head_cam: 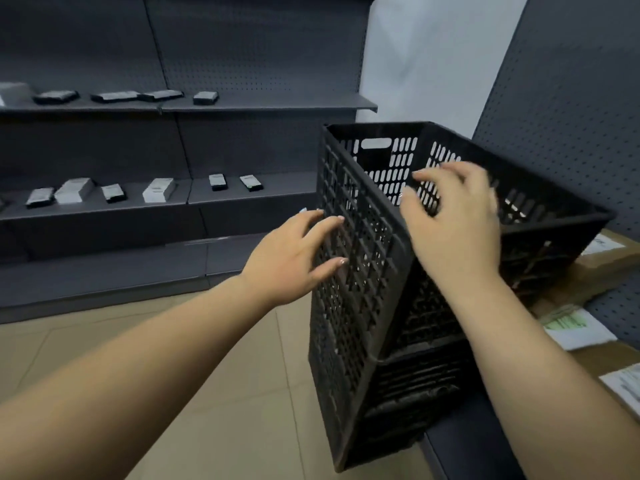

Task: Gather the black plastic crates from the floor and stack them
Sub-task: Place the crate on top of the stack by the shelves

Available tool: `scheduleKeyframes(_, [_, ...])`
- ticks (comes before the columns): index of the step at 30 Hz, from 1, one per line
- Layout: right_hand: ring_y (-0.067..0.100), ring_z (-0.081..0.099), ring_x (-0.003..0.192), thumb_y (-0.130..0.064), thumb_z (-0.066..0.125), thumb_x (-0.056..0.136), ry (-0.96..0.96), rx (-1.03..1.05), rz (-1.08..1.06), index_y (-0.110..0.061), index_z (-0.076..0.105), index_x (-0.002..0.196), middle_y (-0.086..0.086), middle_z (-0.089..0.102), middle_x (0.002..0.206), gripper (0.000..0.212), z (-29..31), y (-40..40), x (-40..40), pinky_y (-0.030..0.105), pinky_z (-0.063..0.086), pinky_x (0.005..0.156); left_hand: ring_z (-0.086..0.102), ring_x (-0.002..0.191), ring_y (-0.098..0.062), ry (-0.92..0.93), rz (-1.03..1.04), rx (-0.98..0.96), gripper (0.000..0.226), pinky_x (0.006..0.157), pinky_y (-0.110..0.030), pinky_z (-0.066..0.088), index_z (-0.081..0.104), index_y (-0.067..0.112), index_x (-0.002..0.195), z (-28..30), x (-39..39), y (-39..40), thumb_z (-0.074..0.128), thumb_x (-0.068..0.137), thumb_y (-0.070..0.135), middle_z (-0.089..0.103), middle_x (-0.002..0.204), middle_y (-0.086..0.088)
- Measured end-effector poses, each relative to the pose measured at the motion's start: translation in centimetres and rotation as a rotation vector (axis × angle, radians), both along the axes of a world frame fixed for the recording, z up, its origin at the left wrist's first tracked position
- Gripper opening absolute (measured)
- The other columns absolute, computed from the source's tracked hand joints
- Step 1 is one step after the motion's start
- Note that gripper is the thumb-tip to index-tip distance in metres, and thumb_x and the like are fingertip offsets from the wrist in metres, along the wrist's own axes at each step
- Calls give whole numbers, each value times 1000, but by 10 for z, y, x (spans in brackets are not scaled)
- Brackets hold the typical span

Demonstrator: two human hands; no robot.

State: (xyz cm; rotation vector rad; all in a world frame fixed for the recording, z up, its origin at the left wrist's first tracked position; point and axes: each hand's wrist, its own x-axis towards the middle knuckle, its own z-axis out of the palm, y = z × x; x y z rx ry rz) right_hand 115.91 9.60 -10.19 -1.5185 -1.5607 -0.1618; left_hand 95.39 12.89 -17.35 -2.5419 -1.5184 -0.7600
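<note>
A tall stack of black plastic crates [356, 306] rises from the floor at centre right. The top crate [388, 157] is open upward, with slotted walls and a handle hole at its far end. My left hand [294, 258] lies flat, fingers spread, against the stack's left side wall. Fingers apart, my right hand [457, 216] hovers over the near rim of the top crate, blurred by motion, and I cannot tell whether it touches the rim. Neither hand grips anything.
Dark shelving [194, 105] along the left wall carries several small boxes on two shelves. Cardboard boxes [602, 261] with paper labels lie right of the stack, against a dark pegboard panel [568, 98]. Beige floor tiles [214, 393] spread in front.
</note>
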Motion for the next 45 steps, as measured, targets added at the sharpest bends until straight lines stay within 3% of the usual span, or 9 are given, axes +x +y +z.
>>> scheduleKeyframes(3, [28, 43, 122, -43, 56, 88, -144, -145, -49, -24, 61, 121, 4, 44, 133, 39, 5, 1, -37, 41, 37, 100, 36, 135, -23, 27, -46, 34, 63, 105, -39, 40, 29, 32, 144, 19, -21, 24, 44, 90, 59, 36, 148, -4])
scheduleKeyframes(7, [27, 44, 121, -45, 54, 89, -228, -262, -93, -26, 55, 128, 2, 41, 135, 43, 11, 18, -63, 43, 40, 98, 35, 135, -23, -2, -86, 51, 63, 105, -38, 36, 28, 34, 144, 39, -34, 62, 45, 89, 60, 34, 149, -4])
scheduleKeyframes(16, [26, 42, 123, -45, 54, 89, -191, -379, -301, -28, 46, 133, 2, 40, 135, 48, 6, 106, -88, 44, 36, 101, 20, 143, -23, 66, -200, 9, 70, 112, -43, 30, 24, 35, 146, 48, -53, 178, 43, 86, 65, 24, 153, -5])
scheduleKeyframes(23, [24, 41, 128, -59, 49, 88, -286, -546, -565, -35, 36, 140, -1, 38, 144, 60, -13, 154, -102, 46, 33, 104, 21, 139, -27, 126, -321, 116, 74, 113, -46, 28, 32, 32, 143, 65, -59, 279, 28, 82, 72, 33, 148, -7])
scheduleKeyframes(27, [23, 51, 120, -68, 49, 83, -368, -530, -782, -37, 51, 132, -3, 52, 135, 59, -21, 164, -110, 44, 35, 100, 33, 133, -28, 189, -535, 128, 74, 112, -45, 29, 37, 30, 141, 64, -34, 320, 35, 81, 73, 40, 142, -7])
scheduleKeyframes(32, [24, 45, 124, -69, 46, 83, -241, -548, -1068, -40, 58, 125, -4, 54, 132, 53, -28, 179, -132, 49, 22, 108, 41, 127, -26, 361, -807, 146, 70, 110, -48, 27, 27, 39, 142, 50, -19, 345, 30, 82, 75, 46, 136, -1])
scheduleKeyframes(37, [34, 26, 137, -70, 51, 80, -119, -590, -1255, -27, 50, 130, 6, 48, 137, 66, -39, 200, -159, 62, 4, 110, 40, 123, -30, 319, -910, 155, 58, 109, -52, 28, 25, 47, 143, 42, -17, 359, 25, 89, 69, 47, 133, -4])
scheduleKeyframes(42, [39, 33, 128, -82, 50, 69, -108, -698, -1270, -21, 44, 128, 12, 42, 133, 85, -35, 206, -157, 69, 4, 107, 42, 121, -29, 332, -960, 154, 58, 101, -49, 34, 22, 51, 143, 48, -12, 369, 23, 89, 70, 48, 131, -5])
scheduleKeyframes(45, [41, 32, 127, -83, 51, 67, -117, -733, -1255, -20, 44, 125, 13, 39, 133, 86, -34, 206, -153, 70, 4, 107, 43, 120, -32, 339, -967, 162, 62, 99, -51, 36, 21, 50, 144, 47, -11, 368, 22, 87, 73, 48, 130, -9])
